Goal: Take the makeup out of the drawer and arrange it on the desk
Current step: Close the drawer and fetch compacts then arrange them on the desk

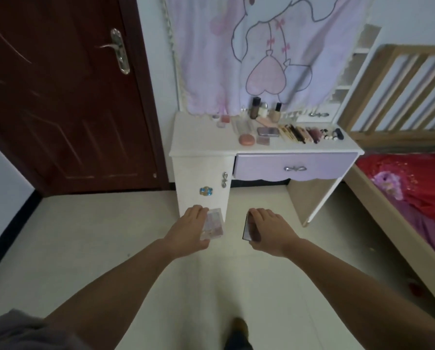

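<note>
Right, left hand (pixel 190 227) grips a clear pinkish palette (pixel 212 224), right hand (pixel 267 229) a dark compact (pixel 248 227). Set both on the desk's (pixel 201 142) bare left-front corner, flat, beside the pink round compact (pixel 246 140).

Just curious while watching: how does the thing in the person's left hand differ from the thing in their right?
The left hand holds a clear, pale pink flat case, see-through and light; the right hand holds a flat black case, dark and opaque. The pink case shows its broad face, the black one mostly an edge. Both are thin, rectangular, and held out toward the white desk.
</note>
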The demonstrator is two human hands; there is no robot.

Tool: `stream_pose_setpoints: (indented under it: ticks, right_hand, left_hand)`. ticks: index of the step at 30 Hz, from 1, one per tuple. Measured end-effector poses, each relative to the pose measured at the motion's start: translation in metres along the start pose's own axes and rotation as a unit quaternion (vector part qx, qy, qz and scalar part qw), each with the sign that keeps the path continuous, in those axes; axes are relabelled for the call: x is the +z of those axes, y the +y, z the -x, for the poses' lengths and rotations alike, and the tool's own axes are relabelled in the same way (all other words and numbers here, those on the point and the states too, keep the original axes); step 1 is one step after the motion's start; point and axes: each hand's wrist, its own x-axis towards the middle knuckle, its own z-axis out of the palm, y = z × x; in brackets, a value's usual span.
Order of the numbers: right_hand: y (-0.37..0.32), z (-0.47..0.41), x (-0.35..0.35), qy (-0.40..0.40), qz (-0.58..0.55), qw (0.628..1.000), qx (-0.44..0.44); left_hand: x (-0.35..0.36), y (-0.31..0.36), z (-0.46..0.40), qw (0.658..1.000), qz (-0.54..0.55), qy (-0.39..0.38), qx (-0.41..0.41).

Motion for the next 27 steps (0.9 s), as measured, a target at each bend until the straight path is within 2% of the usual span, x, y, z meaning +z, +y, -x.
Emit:
stream_pose_setpoints:
  ticks: [6,11,17,21,24,27]
  right_hand:
    - [0.056,-0.152,-0.002,-0.008,0.002,1.000,-0.030]
    - [0.104,-0.278,-0.020,-0.060,-0.003,0.997,-0.053]
    - [0.144,-0.400,-0.025,-0.076,-0.001,0.996,-0.055]
    - [0.167,-0.475,-0.021,-0.085,0.043,0.995,-0.026]
    - [0.179,-0.530,-0.014,-0.113,0.023,0.993,-0.010]
    - [0.189,-0.575,-0.005,-0.138,0.016,0.990,-0.013]
  left_hand:
    - [0.005,-0.073,-0.131,1.000,0.002,-0.001,-0.027]
    - [0.001,-0.127,-0.239,0.997,0.028,-0.012,-0.075]
    - [0.002,-0.187,-0.346,0.991,0.060,-0.071,-0.099]
    - [0.011,-0.228,-0.422,0.993,0.032,-0.096,-0.065]
    - [0.016,-0.255,-0.474,0.992,-0.010,-0.122,-0.015]
    - [0.024,-0.278,-0.517,0.988,-0.011,-0.156,-0.014]
